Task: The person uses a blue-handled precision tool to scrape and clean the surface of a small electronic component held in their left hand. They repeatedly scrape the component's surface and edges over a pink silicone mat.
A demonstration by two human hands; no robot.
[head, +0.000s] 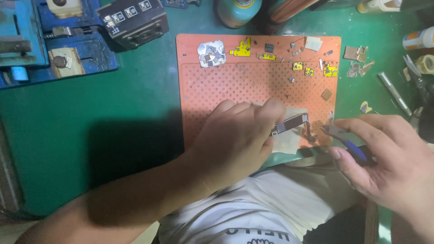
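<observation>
Seen from the head camera, the left hand (235, 144) pinches a narrow circuit board (291, 123) between thumb and fingertips, holding it just above the near right part of an orange perforated work mat (208, 86). Its far end sticks out toward the right hand (389, 158), which is closed around blue-handled tweezers (346, 140) whose tips sit just beside the board's end. Under the board lies a pale scrap of cloth or paper (289, 140), resting on the mat.

By the look of it, the board is light, thin and stiff but fragile, with small components on its face; it is best gripped by its long edges, as the left hand does, and not pressed on the flat side.

Along the mat's far edge lie loose parts: a silvery shielding piece (211, 53), several yellow flex pieces (242, 49) and tiny chips. On the green surface (113, 117) stand a blue fixture (54, 45) at far left and a dark square device (135, 22) beside it. More scraps and a metal tool (394, 92) lie at right
</observation>
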